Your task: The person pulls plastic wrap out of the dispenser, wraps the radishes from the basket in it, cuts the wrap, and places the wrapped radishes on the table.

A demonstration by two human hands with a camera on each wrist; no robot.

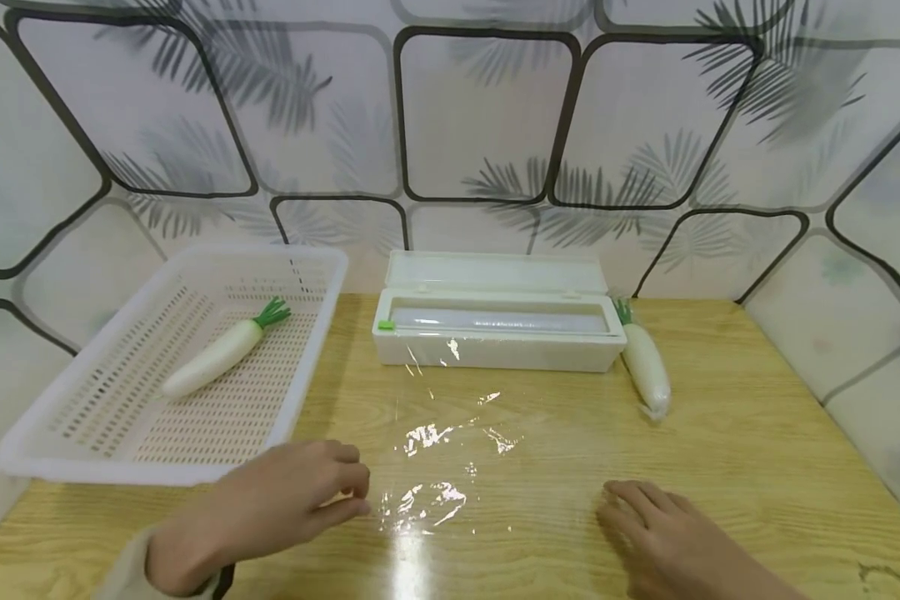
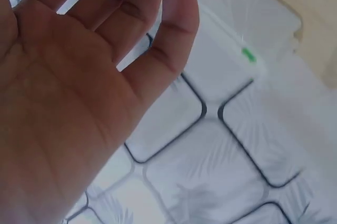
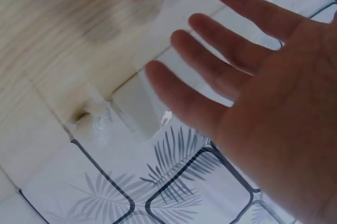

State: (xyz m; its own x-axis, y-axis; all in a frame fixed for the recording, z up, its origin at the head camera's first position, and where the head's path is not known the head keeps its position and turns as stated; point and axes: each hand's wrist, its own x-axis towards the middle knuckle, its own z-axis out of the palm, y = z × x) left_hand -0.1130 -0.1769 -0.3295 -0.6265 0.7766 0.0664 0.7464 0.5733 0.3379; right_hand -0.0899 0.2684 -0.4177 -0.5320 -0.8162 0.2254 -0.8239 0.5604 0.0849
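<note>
A sheet of clear cling film point(image 1: 450, 467) stretches from the white dispenser box point(image 1: 495, 354) toward me over the wooden table, shiny and slightly wrinkled. At its near left edge my left hand point(image 1: 292, 496) has bent fingers, thumb and forefinger pinching the film's edge; those fingertips run out of the left wrist view. My right hand point(image 1: 671, 533) is at the film's right side, palm down. In the right wrist view its fingers point(image 3: 184, 95) are nearly straight and spread, holding nothing. Inside the open box lies the film roll point(image 1: 510, 321), with a green slider point(image 1: 386, 325) at the left.
On the left, a white plastic basket point(image 1: 311, 367) holds a white radish point(image 1: 221, 358) with green stalks. A second radish point(image 1: 647, 371), wrapped in film, lies right of the box. The box's raised lid point(image 1: 495, 271) stands near the patterned wall covering point(image 1: 487, 117).
</note>
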